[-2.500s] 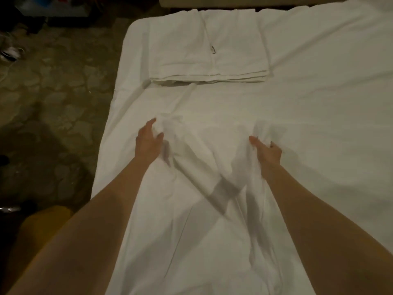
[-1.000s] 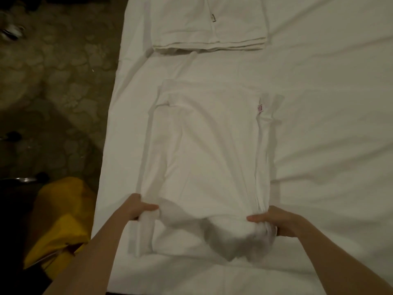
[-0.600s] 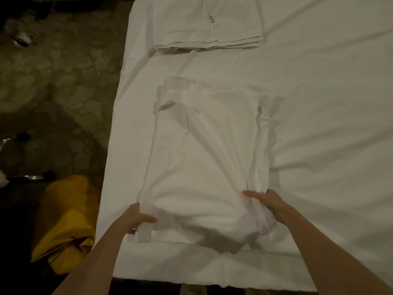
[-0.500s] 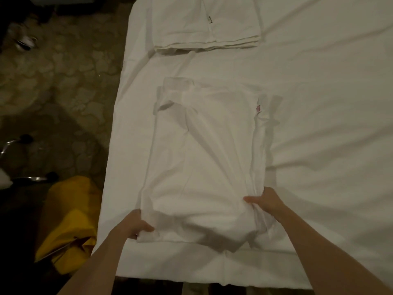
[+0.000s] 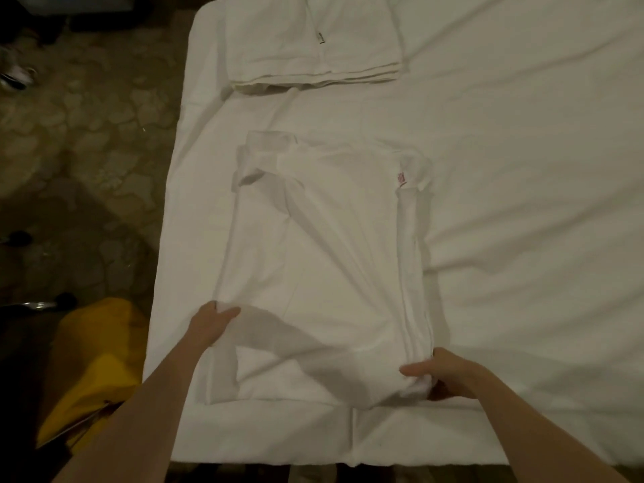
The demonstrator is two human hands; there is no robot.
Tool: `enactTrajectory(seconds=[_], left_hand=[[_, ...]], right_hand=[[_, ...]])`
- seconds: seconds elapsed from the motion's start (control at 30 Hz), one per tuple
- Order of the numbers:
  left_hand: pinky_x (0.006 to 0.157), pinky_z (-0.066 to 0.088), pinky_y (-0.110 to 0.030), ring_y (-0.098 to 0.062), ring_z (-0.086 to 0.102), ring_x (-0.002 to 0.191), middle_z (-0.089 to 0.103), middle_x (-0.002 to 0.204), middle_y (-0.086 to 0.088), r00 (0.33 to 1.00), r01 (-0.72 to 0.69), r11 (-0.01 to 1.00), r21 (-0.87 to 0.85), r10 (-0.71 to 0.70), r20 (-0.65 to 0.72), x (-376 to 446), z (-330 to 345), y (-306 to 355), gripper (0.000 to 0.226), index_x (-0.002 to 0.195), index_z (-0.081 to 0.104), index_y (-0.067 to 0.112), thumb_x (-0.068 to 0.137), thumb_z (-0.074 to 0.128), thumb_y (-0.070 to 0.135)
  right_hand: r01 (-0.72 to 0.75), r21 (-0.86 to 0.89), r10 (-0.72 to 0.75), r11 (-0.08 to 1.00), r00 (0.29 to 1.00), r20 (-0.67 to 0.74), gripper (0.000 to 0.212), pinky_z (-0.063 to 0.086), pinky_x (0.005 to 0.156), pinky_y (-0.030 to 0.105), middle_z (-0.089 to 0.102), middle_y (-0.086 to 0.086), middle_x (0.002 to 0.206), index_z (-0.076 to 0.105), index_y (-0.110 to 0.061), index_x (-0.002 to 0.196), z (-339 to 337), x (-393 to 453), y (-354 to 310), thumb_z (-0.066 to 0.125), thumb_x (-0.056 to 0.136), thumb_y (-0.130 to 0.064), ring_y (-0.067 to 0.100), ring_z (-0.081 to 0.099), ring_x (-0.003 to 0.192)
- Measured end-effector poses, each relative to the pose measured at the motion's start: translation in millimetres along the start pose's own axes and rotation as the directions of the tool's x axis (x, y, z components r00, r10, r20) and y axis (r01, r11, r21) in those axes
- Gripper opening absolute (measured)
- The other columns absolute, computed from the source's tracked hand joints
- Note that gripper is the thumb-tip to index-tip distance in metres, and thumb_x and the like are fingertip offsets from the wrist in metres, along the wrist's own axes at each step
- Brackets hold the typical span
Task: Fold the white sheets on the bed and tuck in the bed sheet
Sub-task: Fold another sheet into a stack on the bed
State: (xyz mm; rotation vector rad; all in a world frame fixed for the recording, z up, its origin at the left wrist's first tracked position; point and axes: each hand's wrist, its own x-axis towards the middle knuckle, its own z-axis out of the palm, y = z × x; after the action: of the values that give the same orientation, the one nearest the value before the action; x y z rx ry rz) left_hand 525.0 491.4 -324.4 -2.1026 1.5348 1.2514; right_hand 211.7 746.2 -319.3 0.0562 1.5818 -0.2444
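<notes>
A half-folded white sheet [image 5: 324, 245] lies lengthwise on the bed sheet [image 5: 522, 169], with a small red tag near its far right corner. My left hand [image 5: 211, 324] grips the sheet's near left edge, the thumb lying on top of the cloth. My right hand [image 5: 441, 376] pinches the bunched near right corner, thumb above and fingers curled beneath. A neatly folded white sheet [image 5: 313, 43] rests at the far end of the bed.
The bed's near edge [image 5: 313, 458] runs along the bottom of the view and its left edge [image 5: 167, 238] borders a stone-patterned floor [image 5: 87, 151]. A yellow object [image 5: 94, 371] sits on the floor beside the near left corner. A shoe [image 5: 15, 78] lies far left.
Both hands pulled the sheet's end back toward the near edge and laid it flat. Since half a second ago the left hand moved up the left edge and the right hand dropped to the near corner.
</notes>
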Motion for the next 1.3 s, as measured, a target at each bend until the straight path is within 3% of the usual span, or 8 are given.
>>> enactTrajectory(seconds=[0.13,0.27,0.37,0.5,0.63,0.73,1.07,1.3], left_hand=[[0.097,0.046,-0.043,-0.037,0.05,0.12,0.049,0.136,-0.023,0.999,-0.036,0.998,0.053,0.036,-0.013,-1.1,3.7,2.7,0.053,0.135,0.044,-0.004,0.094,0.059,0.026],[0.08,0.05,-0.04,-0.032,0.059,0.098,0.061,0.114,-0.016,0.973,0.132,0.991,0.023,-0.134,0.189,-7.7,4.2,-17.5,0.052,0.128,0.052,0.001,0.084,0.072,0.021],[0.075,0.048,-0.038,-0.025,0.059,0.085,0.061,0.099,-0.011,0.948,0.162,0.984,0.077,-0.177,0.264,-10.9,-2.4,-21.1,0.047,0.123,0.052,0.001,0.083,0.073,0.014],[0.083,0.052,-0.039,-0.023,0.059,0.088,0.061,0.101,-0.011,0.93,0.133,0.97,0.205,-0.194,0.311,1.5,-19.8,-6.5,0.043,0.123,0.052,0.002,0.084,0.069,0.012],[0.071,0.049,-0.033,-0.026,0.056,0.086,0.057,0.103,-0.012,0.993,-0.059,0.991,0.12,0.046,0.105,23.9,-31.4,46.6,0.042,0.125,0.052,0.001,0.09,0.064,0.022],[0.078,0.049,-0.033,-0.025,0.055,0.089,0.058,0.115,-0.014,0.984,-0.177,0.979,0.103,0.179,-0.014,43.1,-40.4,94.9,0.044,0.128,0.052,0.006,0.09,0.062,0.027],[0.101,0.044,-0.043,-0.031,0.055,0.116,0.057,0.127,-0.013,0.976,-0.219,0.961,-0.168,0.216,-0.04,112.0,-53.1,160.7,0.049,0.137,0.041,0.008,0.094,0.057,0.026],[0.091,0.049,-0.038,-0.029,0.063,0.1,0.068,0.105,-0.013,0.966,-0.258,0.92,-0.294,0.244,-0.084,142.9,-45.4,165.3,0.034,0.119,0.061,0.012,0.088,0.065,0.026]], right_hand=[[0.06,-0.169,-0.096,0.984,0.972,-0.216,0.049,0.035,0.039,0.018,0.059,0.011,0.078,0.053,0.0,0.105,-4.0,5.8,8.8,0.073,0.081,-0.036,0.012,0.051,0.046],[-0.098,-0.158,0.102,0.983,0.995,0.018,0.049,0.054,0.061,0.026,0.071,0.011,0.098,0.055,-0.006,0.108,5.0,-0.6,18.7,0.081,0.074,-0.03,0.019,0.071,0.078],[-0.152,-0.352,0.189,0.924,0.979,0.073,0.012,0.053,0.06,0.024,0.072,0.012,0.101,0.056,-0.007,0.09,2.6,-4.0,19.8,0.065,0.083,-0.009,0.025,0.069,0.099],[-0.182,-0.662,0.29,0.727,0.955,0.056,0.017,0.043,0.044,0.011,0.068,-0.007,0.061,0.057,-0.014,0.075,-17.2,-19.8,-15.2,0.051,0.091,-0.015,0.002,0.063,0.049],[-0.16,-0.808,-0.107,0.567,0.958,-0.266,0.016,0.051,0.059,0.021,0.07,0.0,0.08,0.062,-0.012,0.078,-37.6,-17.0,-88.5,0.052,0.084,-0.023,0.014,0.066,0.065],[-0.05,-0.85,-0.535,0.524,0.758,-0.374,0.024,0.047,0.08,0.03,0.065,0.008,0.105,0.06,-0.009,0.102,-27.2,-15.5,-161.9,0.053,0.086,-0.026,0.026,0.063,0.099],[0.677,-0.632,-0.92,0.377,0.351,-0.174,0.021,0.048,0.087,0.03,0.069,0.003,0.108,0.067,-0.012,0.107,88.0,18.0,-380.2,0.054,0.093,-0.019,0.02,0.064,0.097],[0.599,-0.757,-0.88,0.261,0.47,0.069,0.031,0.045,0.093,0.037,0.062,0.006,0.114,0.061,-0.013,0.117,122.0,57.0,-440.0,0.054,0.094,-0.032,0.024,0.057,0.107]])
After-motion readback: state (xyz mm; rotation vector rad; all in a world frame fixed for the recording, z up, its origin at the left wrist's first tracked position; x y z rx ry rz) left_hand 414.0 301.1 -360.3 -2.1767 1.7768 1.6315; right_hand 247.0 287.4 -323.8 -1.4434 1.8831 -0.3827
